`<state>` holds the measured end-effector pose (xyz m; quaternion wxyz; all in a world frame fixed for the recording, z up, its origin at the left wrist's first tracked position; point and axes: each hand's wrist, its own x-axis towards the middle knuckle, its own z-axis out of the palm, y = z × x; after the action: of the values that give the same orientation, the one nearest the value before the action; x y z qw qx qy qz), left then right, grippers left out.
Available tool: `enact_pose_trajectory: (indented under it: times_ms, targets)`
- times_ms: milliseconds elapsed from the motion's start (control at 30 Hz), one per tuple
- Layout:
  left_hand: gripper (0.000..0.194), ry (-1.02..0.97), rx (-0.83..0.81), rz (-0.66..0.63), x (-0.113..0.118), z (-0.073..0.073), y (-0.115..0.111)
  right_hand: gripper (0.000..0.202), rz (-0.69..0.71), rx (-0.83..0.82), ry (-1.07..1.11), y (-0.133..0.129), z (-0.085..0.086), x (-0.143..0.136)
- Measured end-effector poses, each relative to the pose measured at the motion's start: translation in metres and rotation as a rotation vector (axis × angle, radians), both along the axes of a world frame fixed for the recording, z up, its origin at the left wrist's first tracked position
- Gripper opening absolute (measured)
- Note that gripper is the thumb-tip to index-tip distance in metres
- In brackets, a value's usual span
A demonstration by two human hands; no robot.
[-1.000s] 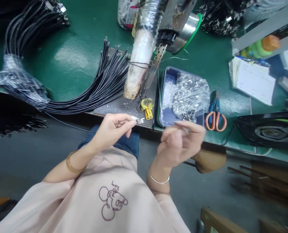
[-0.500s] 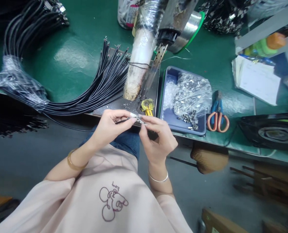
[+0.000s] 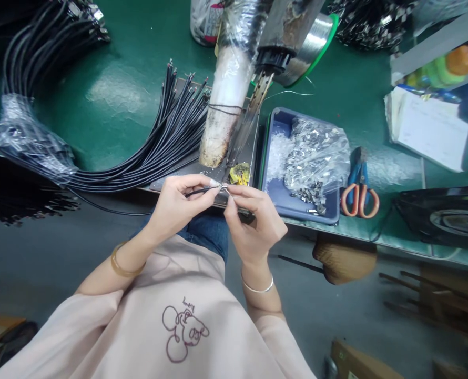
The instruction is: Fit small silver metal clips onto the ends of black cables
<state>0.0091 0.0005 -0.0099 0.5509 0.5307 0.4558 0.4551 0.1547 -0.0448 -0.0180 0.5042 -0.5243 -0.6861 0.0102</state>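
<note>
My left hand [image 3: 181, 202] pinches the end of a black cable [image 3: 199, 191] between thumb and fingers. Against its fingertips, my right hand [image 3: 255, 216] is closed on a small metal piece [image 3: 223, 187], which touches the cable end. Fine detail there is too small to tell. Just beyond the hands lies a yellow object [image 3: 240, 175]. A bundle of black cables [image 3: 139, 168] fans out on the bench to the left. Above the hands, a white wrapped tube [image 3: 222, 116] and a metal rod-like tool [image 3: 250, 118] point down toward me.
A blue tray [image 3: 271, 197] with a bag of metal parts [image 3: 316, 152] stands right of the hands. Beside it are orange-handled pliers [image 3: 359, 192], papers [image 3: 431, 129] and a black fan-like device [image 3: 450, 218]. Behind the tube sits a wire spool [image 3: 311, 52]. The bench edge is near my wrists.
The fingertips and the small piece have shifted slightly, and the right fingers sit a little closer to the cable end. The bench items on the right appear shifted slightly rightward.
</note>
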Motion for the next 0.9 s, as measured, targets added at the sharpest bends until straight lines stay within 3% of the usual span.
enact_pose_trajectory:
  times_ms: [400,900]
  targets:
    - [0.009,0.027,0.069,0.023,0.002,0.008,0.004,0.02,-0.025,0.031,-0.049,0.007,0.005,0.0]
    - [0.012,0.059,0.039,-0.142,-0.005,0.009,-0.001,0.02,0.08,-0.005,-0.048,-0.001,0.006,0.007]
